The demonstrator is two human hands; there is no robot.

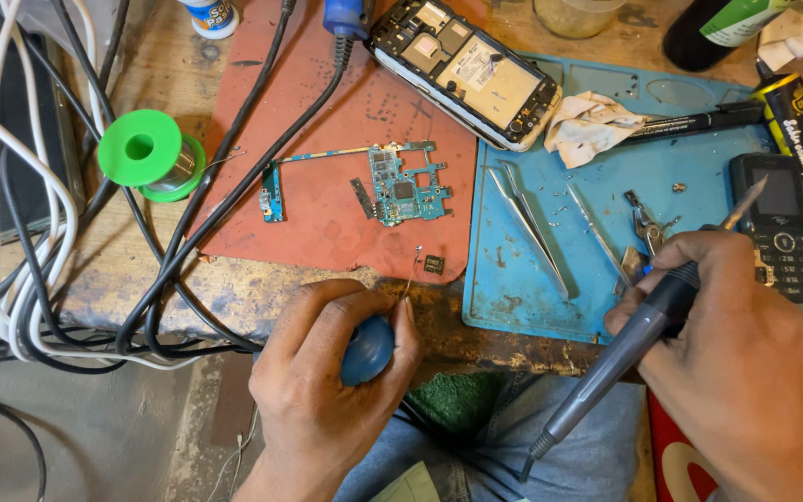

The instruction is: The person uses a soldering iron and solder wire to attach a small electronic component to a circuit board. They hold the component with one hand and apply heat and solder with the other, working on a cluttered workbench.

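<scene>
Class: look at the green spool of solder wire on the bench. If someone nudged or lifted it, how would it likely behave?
The green spool lies on a flat flange, so it probably slides rather than rolls. Its wound metal wire suggests it is heavy for its size. The loose wire end would likely bend easily.

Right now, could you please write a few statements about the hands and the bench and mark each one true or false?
1. The right hand holds a grey soldering iron. True.
2. The left hand is empty. False: it grips a blue ball-shaped thing and a thin wire.
3. The circuit board lies on the blue mat. False: it lies on the red mat.
4. Tweezers lie on the blue mat. True.
5. The green solder spool sits left of the red mat. True.
</scene>
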